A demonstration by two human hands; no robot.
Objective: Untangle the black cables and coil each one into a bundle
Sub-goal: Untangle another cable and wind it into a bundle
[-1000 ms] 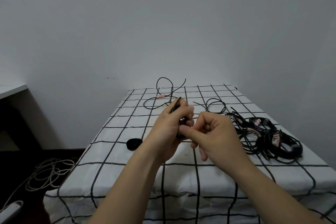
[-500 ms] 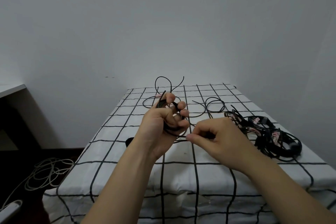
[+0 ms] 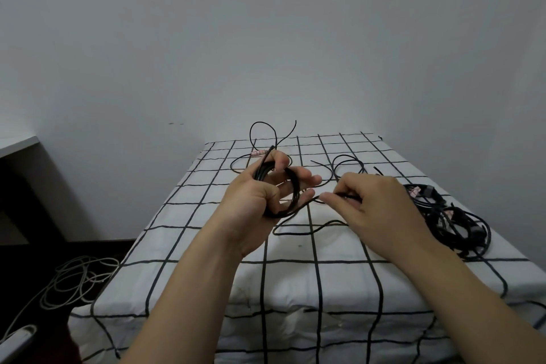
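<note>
Head view, coil in hand: a black cable is wound in several turns round the fingers of the left hand, at the centre of the frame, held above the checked sheet
Left hand grip: fingers and thumb curl round the turns and clasp the coil
Right hand grip: the right hand, just right of centre, pinches the same cable's free run between thumb and fingertip, close beside the coil
Tail to wind: a slack length lies on the sheet below both hands; where it ends is hidden under the right hand
Judged stage: this bundle looks partly wound, with the tail not yet on it
Tangled pile: a knot of black cables sits at the right edge of the sheet; whether any in it are already bundled I cannot tell
Loose cables, upper centre: a thin cable with a pink plug loops upward, and an open loop lies just right of it; neither is coiled
Judged remainder: most of the work seems undone, namely this coil, the two loose cables and the pile
Off the bed: a pale cable lies heaped on the floor, lower left
</note>
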